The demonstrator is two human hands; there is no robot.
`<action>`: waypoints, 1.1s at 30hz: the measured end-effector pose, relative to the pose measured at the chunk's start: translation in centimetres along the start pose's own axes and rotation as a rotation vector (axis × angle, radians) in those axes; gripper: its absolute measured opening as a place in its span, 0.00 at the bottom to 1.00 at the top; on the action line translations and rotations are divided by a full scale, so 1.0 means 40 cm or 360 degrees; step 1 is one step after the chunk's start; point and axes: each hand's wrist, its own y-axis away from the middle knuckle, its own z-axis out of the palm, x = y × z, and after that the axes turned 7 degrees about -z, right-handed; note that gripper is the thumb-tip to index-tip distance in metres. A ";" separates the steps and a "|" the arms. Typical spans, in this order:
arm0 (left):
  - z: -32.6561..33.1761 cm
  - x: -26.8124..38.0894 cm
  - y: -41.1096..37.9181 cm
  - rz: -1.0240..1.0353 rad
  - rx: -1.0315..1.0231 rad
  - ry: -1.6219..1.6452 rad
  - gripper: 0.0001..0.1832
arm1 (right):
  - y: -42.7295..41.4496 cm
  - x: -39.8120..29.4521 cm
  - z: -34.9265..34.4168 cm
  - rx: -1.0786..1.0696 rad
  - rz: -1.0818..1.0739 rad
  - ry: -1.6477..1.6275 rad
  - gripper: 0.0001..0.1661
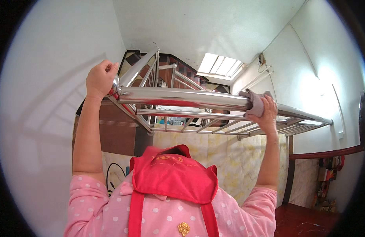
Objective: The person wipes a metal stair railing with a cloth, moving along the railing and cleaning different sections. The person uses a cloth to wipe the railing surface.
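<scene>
My right hand (267, 112) presses a grey-brown cloth (256, 102) around the thick top rail (182, 97) of a stainless-steel stair railing. The cloth folds over the rail, with my fingers bent across it. At the rail's left end, my left hand (101, 76) is curled into a loose fist beside the round steel end knob (116, 85). My left wrist covers part of that knob, and I cannot tell whether the hand touches it. Nothing shows in the left hand. Thinner steel bars (197, 114) run below the top rail.
Beyond the railing, a stairwell with dark red-brown tiled steps (182, 69) drops away. A white wall (52, 89) stands close at left. A barred window (221, 65) is at the back. Marble-look floor (238, 160) lies below, with a black cable (111, 171). Dark red furniture (304, 220) stands at lower right.
</scene>
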 end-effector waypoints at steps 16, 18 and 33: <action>-0.013 0.029 0.007 -0.0039 -0.0005 -0.0072 0.21 | -0.070 -0.137 -0.003 -0.0069 -0.0079 -0.0130 0.51; -0.012 0.024 0.009 -0.0037 0.0002 -0.0062 0.20 | -0.121 -0.253 -0.003 -0.0122 -0.0106 -0.0155 0.49; -0.017 0.029 0.005 0.0013 0.0036 0.0155 0.18 | -0.383 -0.892 0.161 -0.0102 -0.0706 -0.0357 0.39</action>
